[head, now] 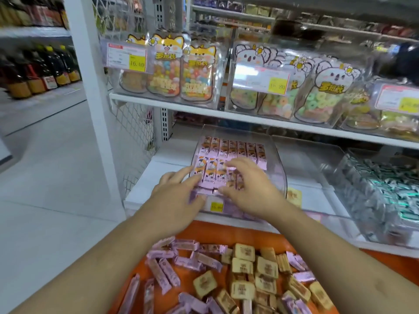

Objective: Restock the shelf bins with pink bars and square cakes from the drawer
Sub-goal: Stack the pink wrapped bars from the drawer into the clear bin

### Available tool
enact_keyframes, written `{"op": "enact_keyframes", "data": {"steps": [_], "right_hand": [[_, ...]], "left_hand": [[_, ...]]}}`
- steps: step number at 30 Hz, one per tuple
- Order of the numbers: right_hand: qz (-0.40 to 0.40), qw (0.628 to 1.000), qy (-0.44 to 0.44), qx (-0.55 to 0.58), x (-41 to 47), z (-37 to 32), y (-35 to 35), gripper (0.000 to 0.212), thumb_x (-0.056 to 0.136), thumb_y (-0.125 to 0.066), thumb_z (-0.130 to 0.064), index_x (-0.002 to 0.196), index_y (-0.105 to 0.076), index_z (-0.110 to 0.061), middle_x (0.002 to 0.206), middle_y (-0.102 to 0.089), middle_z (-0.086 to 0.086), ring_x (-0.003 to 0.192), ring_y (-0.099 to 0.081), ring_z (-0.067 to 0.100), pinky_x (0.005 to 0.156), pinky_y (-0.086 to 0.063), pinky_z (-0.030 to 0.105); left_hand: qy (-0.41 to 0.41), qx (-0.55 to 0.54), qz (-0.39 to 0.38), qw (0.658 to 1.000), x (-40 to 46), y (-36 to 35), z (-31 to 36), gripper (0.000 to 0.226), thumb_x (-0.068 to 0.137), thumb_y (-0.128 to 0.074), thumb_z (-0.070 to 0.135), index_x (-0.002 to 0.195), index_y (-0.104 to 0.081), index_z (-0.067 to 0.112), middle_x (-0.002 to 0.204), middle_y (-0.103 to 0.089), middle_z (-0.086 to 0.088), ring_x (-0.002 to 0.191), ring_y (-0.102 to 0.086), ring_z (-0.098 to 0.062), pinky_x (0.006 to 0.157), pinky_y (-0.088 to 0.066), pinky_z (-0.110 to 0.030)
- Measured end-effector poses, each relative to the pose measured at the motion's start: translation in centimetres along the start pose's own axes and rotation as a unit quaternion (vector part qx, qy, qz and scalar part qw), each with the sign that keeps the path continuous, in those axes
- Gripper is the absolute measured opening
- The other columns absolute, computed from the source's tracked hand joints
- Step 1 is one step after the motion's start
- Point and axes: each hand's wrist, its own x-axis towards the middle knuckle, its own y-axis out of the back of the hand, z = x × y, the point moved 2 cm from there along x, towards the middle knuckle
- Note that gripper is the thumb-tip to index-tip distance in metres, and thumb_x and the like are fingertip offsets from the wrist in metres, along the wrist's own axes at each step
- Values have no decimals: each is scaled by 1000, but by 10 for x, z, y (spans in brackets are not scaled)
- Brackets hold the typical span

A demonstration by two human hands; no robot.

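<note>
Shop aisle, pale floor, white shelving. Clear bin at the lower shelf's front edge holds pink bars in neat rows. Left hand and right hand, fingers spread flat, press on the front row. Below, the orange drawer holds loose pink bars and square cakes. Candy bags fill the upper shelf; bottles line the far-left shelving.

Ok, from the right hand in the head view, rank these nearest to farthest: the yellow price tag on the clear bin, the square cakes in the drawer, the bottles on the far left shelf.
From the right hand:
1. Yellow price tag, just below-left, on the clear bin front.
2. Square cakes, lower down in the orange drawer.
3. Bottles, far left across the aisle.
</note>
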Motion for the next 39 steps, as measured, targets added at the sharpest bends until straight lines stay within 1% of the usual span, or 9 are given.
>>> {"op": "enact_keyframes", "data": {"steps": [4, 7, 12, 18, 22, 25, 28, 32, 39], "right_hand": [[16, 994, -14, 105, -49, -5, -9, 41, 91, -79, -28, 128, -63, -31, 121, -59, -13, 106, -59, 1, 94, -53, 26], [-24, 989, -28, 144, -81, 0, -39, 33, 91, -79, -23, 121, -65, -30, 110, -61, -16, 97, -59, 0, 88, -53, 24], [-160, 981, -65, 94, -114, 18, -109, 35, 91, -77, -32, 124, -64, -26, 110, -62, -13, 91, -59, 0, 79, -47, 12], [-253, 956, -131, 70, -117, 51, -188, 56, 90, -71, -38, 142, -54, -28, 134, -58, -2, 120, -57, 19, 96, -47, 27], [-266, 948, -144, 104, -96, 63, -235, 59, 90, -71, -34, 146, -54, -27, 143, -56, -6, 131, -54, 16, 106, -45, 28], [-285, 944, -136, 96, -76, 70, -275, 57, 91, -65, -47, 145, -55, -30, 146, -59, -1, 134, -55, 21, 111, -48, 41], [-317, 941, -113, 41, -59, 77, -309, 60, 98, -55, -48, 154, -45, -26, 158, -48, 6, 144, -45, 31, 118, -39, 44], [-314, 947, -70, -5, -55, 86, -346, 59, 97, -58, -36, 154, -44, -28, 159, -45, 6, 146, -40, 31, 122, -33, 40], [-304, 945, -87, -86, -62, 99, -376, 58, 88, -69, -43, 139, -55, -19, 150, -43, 9, 142, -31, 36, 116, -34, 52]], "left_hand": [[5, -59, -20, 998, -29, 1, -11, 58, 99, -48, 64, 150, -50, 37, 157, -40, 20, 147, -32, -9, 123, -29, -38], [27, -78, -63, 995, -49, -11, -17, 52, 98, -53, 61, 143, -57, 34, 144, -53, 16, 131, -50, -6, 114, -40, -32], [69, -27, -168, 983, -65, -58, -45, 57, 99, -57, 56, 147, -54, 25, 148, -52, 4, 133, -50, -13, 107, -37, -25], [141, -2, -254, 957, -62, -131, -109, 75, 91, -56, 65, 155, -45, 27, 161, -38, 2, 150, -33, -14, 121, -30, -28], [223, -39, -262, 938, -52, -173, -151, 90, 82, -66, 68, 160, -29, 43, 168, -22, -1, 147, -40, -20, 119, -35, -29], [237, -52, -260, 935, -47, -206, -170, 102, 82, -76, 61, 164, -19, 42, 171, -6, 1, 157, -18, -24, 123, -24, -31], [219, -13, -235, 947, -39, -228, -187, 93, 87, -73, 54, 163, -22, 39, 170, -11, -1, 156, -13, -26, 123, -19, -29], [201, 49, -190, 960, -24, -247, -213, 71, 95, -50, 46, 162, -29, 37, 165, -35, 0, 150, -29, -27, 123, -26, -35], [222, 113, -167, 954, -22, -274, -224, 47, 95, -62, 40, 142, -57, 41, 152, -46, 5, 133, -38, -30, 111, -35, -41]]}}
